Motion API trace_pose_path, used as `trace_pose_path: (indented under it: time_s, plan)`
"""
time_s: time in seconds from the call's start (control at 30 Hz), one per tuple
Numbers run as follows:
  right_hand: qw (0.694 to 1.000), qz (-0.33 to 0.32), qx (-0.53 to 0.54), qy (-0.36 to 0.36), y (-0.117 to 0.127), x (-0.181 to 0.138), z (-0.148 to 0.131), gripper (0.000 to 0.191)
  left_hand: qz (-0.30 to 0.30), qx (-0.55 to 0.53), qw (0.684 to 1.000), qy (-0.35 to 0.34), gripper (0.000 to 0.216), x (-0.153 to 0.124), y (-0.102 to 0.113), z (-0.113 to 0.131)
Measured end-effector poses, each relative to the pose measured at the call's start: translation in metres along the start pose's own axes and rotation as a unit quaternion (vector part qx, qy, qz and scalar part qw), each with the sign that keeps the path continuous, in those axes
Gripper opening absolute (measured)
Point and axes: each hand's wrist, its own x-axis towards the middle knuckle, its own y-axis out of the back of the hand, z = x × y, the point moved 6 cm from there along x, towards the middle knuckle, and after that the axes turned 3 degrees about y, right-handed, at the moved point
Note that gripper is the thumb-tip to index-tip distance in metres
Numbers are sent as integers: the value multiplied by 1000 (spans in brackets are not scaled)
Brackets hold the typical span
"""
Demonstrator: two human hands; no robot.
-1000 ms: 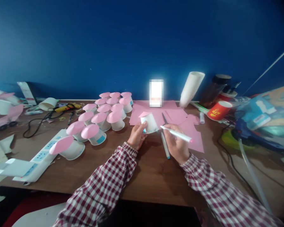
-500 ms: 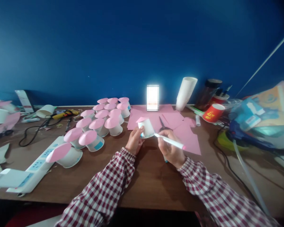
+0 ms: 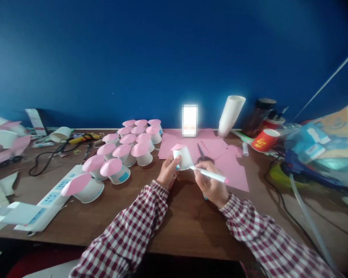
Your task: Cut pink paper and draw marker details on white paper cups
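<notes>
My left hand (image 3: 169,172) is closed around a white paper cup (image 3: 184,157) that has a pink paper cone on its narrow end. The cup is tilted, with small marks near its rim. Pinched in my right hand (image 3: 210,183) is a white marker (image 3: 211,175) with a pink end. Its tip meets the cup near the rim; whether it touches I cannot tell. Pink paper sheets (image 3: 234,175) and dark-handled scissors (image 3: 203,154) lie behind my right hand. Left of my hands, several upturned paper cups (image 3: 144,159) with pink cone tops stand grouped together.
A white power strip (image 3: 50,199) lies at the left, near a yellow tool (image 3: 84,139) with a black cable. At the back stand a lit phone-like screen (image 3: 189,120) and a leaning stack of white cups (image 3: 231,116). A red paper cup (image 3: 265,140) and a blue glue gun (image 3: 300,172) are at the right.
The view has shifted slightly, so most things sit a little further right. My left hand still holds the cup, and the marker tip stays by its rim.
</notes>
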Motion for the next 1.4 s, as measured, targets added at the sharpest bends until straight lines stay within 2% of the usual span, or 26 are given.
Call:
trace_pose_path:
  time_s: [0.67, 1.4]
  plan:
    - [1000, -9, 13, 23, -1, 1, -4, 6, -8, -7, 1000, -6, 45, 0, -3, -1]
    - [1000, -17, 2, 19, -2, 1, -2, 7, -9, -7, 1000, -7, 47, 3, 1, -5]
